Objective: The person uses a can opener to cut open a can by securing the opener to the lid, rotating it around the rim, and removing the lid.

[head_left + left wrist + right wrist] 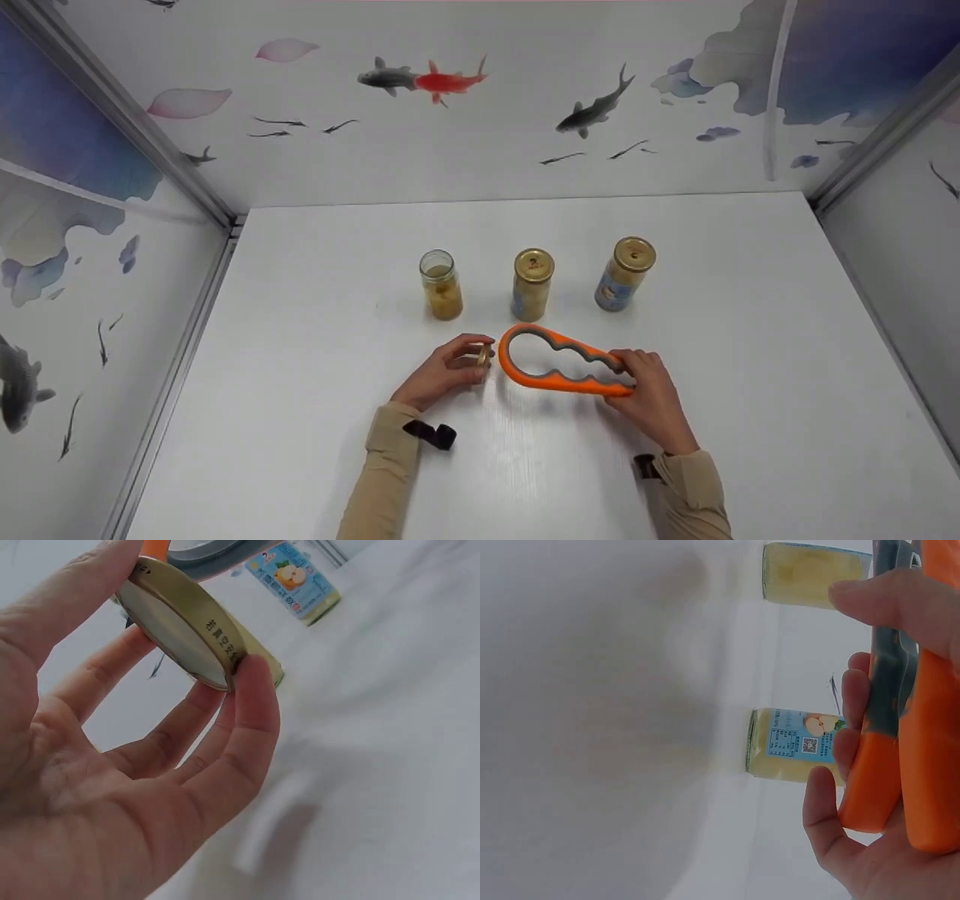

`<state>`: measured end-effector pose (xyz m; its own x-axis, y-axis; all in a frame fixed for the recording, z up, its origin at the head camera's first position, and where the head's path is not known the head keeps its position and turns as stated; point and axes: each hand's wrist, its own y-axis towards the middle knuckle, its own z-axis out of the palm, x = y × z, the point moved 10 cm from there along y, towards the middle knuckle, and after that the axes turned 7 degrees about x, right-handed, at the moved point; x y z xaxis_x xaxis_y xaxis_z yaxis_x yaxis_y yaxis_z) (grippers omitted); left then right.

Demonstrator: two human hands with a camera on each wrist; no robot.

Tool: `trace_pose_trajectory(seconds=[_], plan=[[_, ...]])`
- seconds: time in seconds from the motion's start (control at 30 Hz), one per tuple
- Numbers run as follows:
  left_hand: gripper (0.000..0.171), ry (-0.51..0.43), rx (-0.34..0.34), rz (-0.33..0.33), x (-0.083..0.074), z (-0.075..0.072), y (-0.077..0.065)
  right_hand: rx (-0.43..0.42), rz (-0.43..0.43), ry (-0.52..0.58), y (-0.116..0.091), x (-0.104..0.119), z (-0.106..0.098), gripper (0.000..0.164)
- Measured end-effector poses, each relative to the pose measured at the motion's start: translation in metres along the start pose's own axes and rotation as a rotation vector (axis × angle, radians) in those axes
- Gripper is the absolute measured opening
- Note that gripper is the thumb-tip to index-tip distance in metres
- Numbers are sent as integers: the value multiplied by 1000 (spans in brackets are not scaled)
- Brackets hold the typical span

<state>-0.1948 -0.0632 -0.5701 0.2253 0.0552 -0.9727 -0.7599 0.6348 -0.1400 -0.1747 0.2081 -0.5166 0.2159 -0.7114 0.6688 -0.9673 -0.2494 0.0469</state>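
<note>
Between thumb and fingers, my left hand [450, 367] pinches a gold metal jar lid [184, 619] by its rim, tilted on edge above the table. My right hand [651, 390] grips the handle ends of an orange and grey jar opener [555, 382], whose round loop points left toward the lid. Behind the left hand stands an open glass jar [442, 289] with yellowish contents. A capped jar [532, 285] with a gold lid is just beyond the opener's loop. Farther right is another capped jar [625, 274] with a blue fruit label.
All the jars stand upright in a row on the white table [315, 337]. Printed wall panels [495, 150] with fish pictures rise at the back and sides. A black strap [431, 433] sits at the left wrist, over a beige sleeve.
</note>
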Motion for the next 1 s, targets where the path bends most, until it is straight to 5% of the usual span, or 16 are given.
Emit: trace_pose_trajectory(seconds=[0.57, 1.0], plan=[[51, 198, -67, -89, -11, -39, -13, -41, -27, -8, -6, -2, -1, 48], [49, 497, -185, -109, -21, -60, -20, -33, -18, 1, -7, -1, 2, 50]])
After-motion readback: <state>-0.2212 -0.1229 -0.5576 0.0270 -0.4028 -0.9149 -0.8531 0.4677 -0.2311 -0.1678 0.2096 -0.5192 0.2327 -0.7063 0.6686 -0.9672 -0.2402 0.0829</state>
